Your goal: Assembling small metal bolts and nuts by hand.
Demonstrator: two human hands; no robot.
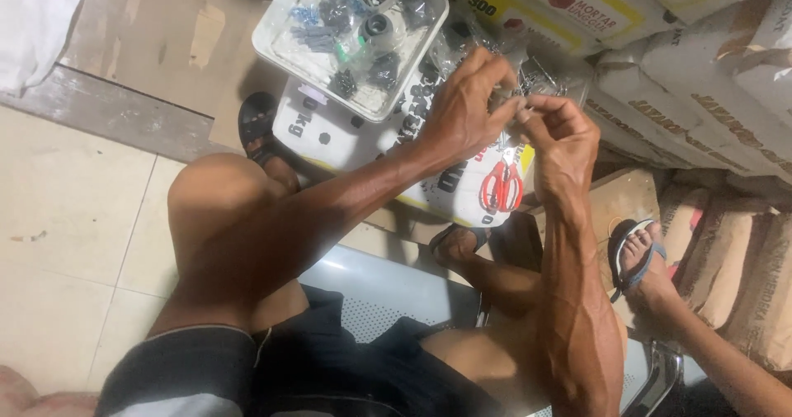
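My left hand (466,108) and my right hand (563,136) meet above a white sack (346,136), fingertips together on a small metal part (510,95) pinched between them. What exactly the part is stays too small to tell. Red-handled scissors (502,188) lie on the sack just below my hands. A clear plastic tray (285,50) with several small dark fittings and plastic bags sits on the sack at upper left of my hands.
Stacked cement sacks (701,70) fill the upper right. I sit on a grey metal bench (371,289), knees apart. Another person's sandalled foot (639,260) rests at the right. A black sandal (257,124) is by my left knee. Tiled floor (74,244) lies left.
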